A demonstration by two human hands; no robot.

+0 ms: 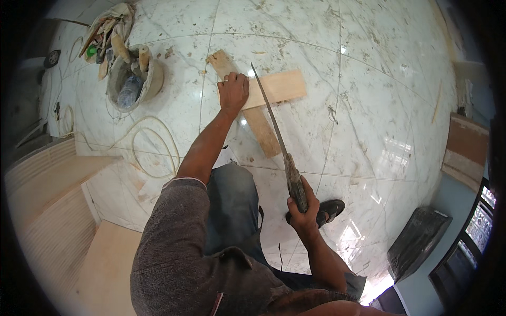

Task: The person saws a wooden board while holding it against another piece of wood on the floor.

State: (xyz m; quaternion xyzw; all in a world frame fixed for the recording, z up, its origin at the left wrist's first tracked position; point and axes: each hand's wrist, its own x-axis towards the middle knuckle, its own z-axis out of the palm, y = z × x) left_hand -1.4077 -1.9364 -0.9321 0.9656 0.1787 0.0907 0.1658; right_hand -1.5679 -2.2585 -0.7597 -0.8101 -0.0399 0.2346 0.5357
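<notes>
A pale wooden board (285,83) lies crosswise over a darker, narrow plank (262,134) on the floor. My left hand (233,94) presses on the pale board near its left end, its fingers curled down over it. My right hand (304,213) grips the worn dark handle of a hand saw (280,139), whose long blade slants up across the pale board, just right of my left hand. Whether the blade's teeth touch the wood, I cannot tell. My bent leg in jeans is below my left forearm.
A bucket (153,79) with bottle and tools stands beside a bag of tools (110,29) at upper left. A pale hose (163,126) coils on the tiled floor (379,95). Wooden panels (68,174) fill the lower left; a dark wrapped slab (416,242) leans at lower right.
</notes>
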